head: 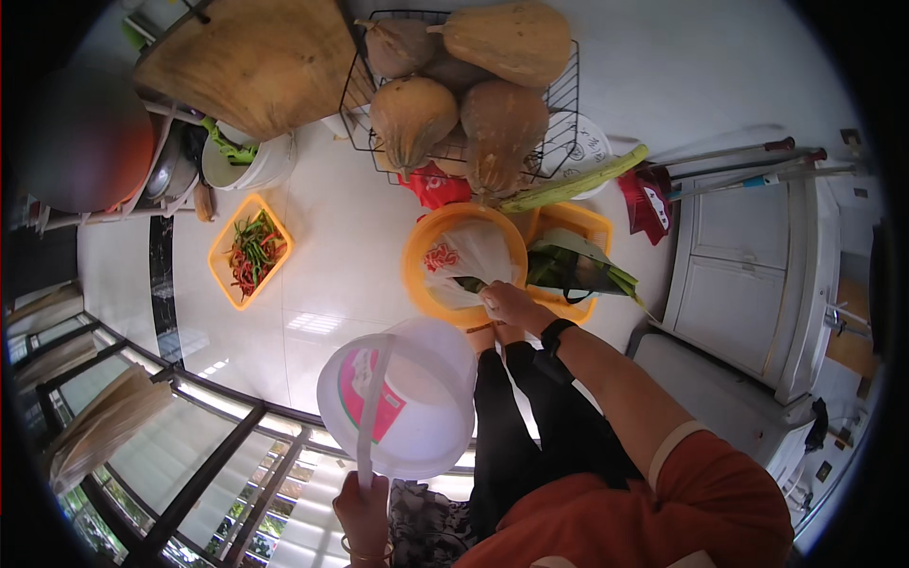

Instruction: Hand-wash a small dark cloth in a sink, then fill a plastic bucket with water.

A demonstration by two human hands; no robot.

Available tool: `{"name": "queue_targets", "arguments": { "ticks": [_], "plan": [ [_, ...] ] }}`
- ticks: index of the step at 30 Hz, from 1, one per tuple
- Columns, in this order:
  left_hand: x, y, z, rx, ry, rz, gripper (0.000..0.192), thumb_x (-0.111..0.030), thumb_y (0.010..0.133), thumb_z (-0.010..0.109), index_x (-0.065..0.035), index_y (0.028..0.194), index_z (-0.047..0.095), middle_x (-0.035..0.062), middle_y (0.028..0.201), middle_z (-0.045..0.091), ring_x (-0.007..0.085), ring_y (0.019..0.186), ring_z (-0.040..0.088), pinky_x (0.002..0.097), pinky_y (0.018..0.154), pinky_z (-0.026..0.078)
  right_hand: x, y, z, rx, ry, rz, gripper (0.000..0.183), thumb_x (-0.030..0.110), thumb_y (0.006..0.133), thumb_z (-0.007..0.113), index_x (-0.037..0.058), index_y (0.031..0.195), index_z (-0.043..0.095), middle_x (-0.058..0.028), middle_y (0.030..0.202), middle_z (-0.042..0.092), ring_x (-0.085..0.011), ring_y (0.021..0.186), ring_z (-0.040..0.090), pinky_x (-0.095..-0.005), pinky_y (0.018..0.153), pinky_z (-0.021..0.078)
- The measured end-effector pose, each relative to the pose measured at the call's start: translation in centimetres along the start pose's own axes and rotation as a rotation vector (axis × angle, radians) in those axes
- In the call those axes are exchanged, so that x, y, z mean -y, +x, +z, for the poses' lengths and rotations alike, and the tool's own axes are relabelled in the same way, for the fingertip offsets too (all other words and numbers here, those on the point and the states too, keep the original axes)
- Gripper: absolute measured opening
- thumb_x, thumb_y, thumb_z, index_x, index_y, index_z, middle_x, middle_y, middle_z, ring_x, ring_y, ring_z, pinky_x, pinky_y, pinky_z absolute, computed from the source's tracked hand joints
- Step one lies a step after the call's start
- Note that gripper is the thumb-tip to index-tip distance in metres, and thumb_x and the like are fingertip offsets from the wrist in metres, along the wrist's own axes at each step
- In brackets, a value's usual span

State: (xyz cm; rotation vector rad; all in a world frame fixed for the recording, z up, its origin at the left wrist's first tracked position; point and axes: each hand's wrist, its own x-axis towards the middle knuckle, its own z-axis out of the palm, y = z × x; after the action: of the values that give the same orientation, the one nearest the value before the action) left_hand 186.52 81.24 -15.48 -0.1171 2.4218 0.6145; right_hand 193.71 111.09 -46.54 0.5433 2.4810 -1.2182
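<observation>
My left hand, with a bracelet at the wrist, grips the handle of a white plastic bucket. The bucket hangs tilted on its side and bears a pink label. My right hand wears a black band at the wrist and is closed on the edge of a white plastic bag with red print. That bag lies in a round orange-yellow plastic basin on the floor by my feet. Something dark green shows at the bag's mouth, too hidden to name.
Right of the basin, a yellow plastic basket holds a bag of green vegetables. Pumpkins fill a black wire basket, near a long green gourd. A yellow basket of chillies stands left.
</observation>
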Motion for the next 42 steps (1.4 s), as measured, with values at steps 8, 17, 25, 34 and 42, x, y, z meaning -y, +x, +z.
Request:
{"name": "queue_targets", "arguments": {
  "ticks": [8, 17, 25, 34, 42],
  "plan": [
    [-12.4, -6.5, 1.2, 0.384, 0.132, 0.776, 0.017, -0.011, 0.072, 0.062, -0.0011, 0.071, 0.049, 0.0064, 0.046, 0.044, 0.0116, 0.042, 0.04, 0.0271, 0.043, 0.035, 3.4, -16.1, -11.1, 0.096, 1.129, 0.613, 0.05, 0.041, 0.084, 0.042, 0.0115, 0.124, 0.036, -0.0117, 0.124, 0.039, -0.0266, 0.103, 0.046, -0.0357, 0.08, 0.0413],
    [-28.1, -17.1, 9.1, 0.836, -0.359, 0.734, 0.014, -0.015, 0.081, 0.055, -0.004, 0.075, 0.049, -0.0049, 0.054, 0.042, 0.003, 0.049, 0.038, 0.0193, 0.044, 0.031, 4.0, -37.9, -25.5, -0.515, 0.975, 0.131, 0.083, 0.029, 0.075, 0.063, 0.0137, 0.135, 0.007, -0.0141, 0.13, 0.03, -0.0258, 0.116, 0.035, -0.0399, 0.093, 0.0327],
    [-40.7, -27.6, 19.3, 0.704, -0.41, 1.124, 0.014, -0.02, 0.085, 0.05, -0.0069, 0.087, 0.051, -0.0063, 0.061, 0.043, 0.0018, 0.048, 0.037, 0.0169, 0.041, 0.026, -3.6, -55.3, -35.1, -0.936, 1.082, 0.201, 0.052, 0.015, 0.075, 0.046, 0.0055, 0.124, 0.03, -0.0118, 0.098, 0.053, -0.0187, 0.074, 0.058, -0.026, 0.051, 0.05],
    [-51.2, -39.6, 30.6, 1.228, -0.37, 0.912, 0.034, -0.034, 0.081, 0.055, -0.0087, 0.1, 0.044, 0.0055, 0.091, 0.054, 0.0167, 0.081, 0.053, 0.033, 0.063, 0.046, -10.4, -71.6, -45.1, -0.921, 1.127, 0.313, 0.07, 0.061, 0.08, 0.03, 0.002, 0.116, 0.042, -0.0103, 0.075, 0.059, -0.014, 0.048, 0.056, -0.0224, 0.045, 0.0478],
    [-62.2, -48.4, 42.5, 1.457, -0.104, 0.715, 0.029, -0.031, 0.077, 0.062, -0.0136, 0.098, 0.052, 0.0046, 0.089, 0.053, 0.0156, 0.076, 0.054, 0.029, 0.062, 0.048, -20.7, -79.0, -49.4, -1.087, 1.257, 0.574, 0.068, 0.066, 0.078, 0.018, 0.013, 0.094, 0.058, -0.0032, 0.055, 0.056, -0.0089, 0.038, 0.046, -0.0191, 0.034, 0.0261]
  ]
}}
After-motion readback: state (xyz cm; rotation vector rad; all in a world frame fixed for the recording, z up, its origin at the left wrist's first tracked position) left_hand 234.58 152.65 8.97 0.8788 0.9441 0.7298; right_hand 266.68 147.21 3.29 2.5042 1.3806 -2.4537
